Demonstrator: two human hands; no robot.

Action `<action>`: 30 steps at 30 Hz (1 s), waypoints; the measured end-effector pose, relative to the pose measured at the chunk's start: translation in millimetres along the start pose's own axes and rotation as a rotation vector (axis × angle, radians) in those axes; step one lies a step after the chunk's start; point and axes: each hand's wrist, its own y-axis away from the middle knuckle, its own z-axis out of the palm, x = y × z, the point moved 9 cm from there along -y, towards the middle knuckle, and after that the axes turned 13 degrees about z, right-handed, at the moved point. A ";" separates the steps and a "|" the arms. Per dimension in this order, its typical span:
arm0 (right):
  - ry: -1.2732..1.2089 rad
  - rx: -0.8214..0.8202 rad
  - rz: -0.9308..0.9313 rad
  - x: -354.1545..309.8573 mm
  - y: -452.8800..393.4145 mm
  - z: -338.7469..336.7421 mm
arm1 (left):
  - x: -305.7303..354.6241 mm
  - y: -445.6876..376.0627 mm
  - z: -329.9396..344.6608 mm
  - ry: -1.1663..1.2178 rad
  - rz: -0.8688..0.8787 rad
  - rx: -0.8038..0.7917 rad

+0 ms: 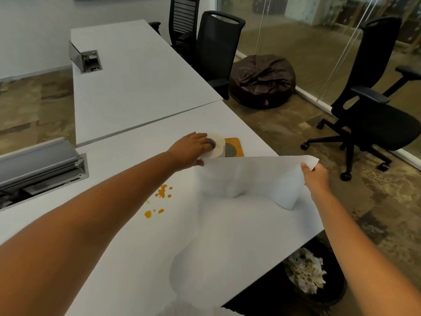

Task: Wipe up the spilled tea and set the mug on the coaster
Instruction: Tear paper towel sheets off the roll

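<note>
Matt white table [136,92], soft paper towel [250,172]

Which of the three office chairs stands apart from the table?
The black chair on the right, out on the carpet by the glass wall; the other two are pushed up to the table.

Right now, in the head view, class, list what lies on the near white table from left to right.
Grey metal cable hatch → orange tea spill → left hand on white paper roll → orange mesh-patterned coaster → right hand pinching the pulled-out white paper sheet.

Both arms outstretched, left hand [192,148], right hand [315,173].
</note>
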 end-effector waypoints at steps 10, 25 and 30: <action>0.045 0.030 -0.120 -25.6 14.5 0.2 | -5.6 3.4 5.1 0.108 -0.061 -0.014; 0.591 -0.250 -0.779 -96.2 115.7 114.9 | 4.0 -7.9 -2.3 0.079 0.014 -0.103; 0.584 -0.243 -0.713 -96.8 113.9 121.0 | 8.3 -23.1 -1.1 0.062 -0.130 -0.100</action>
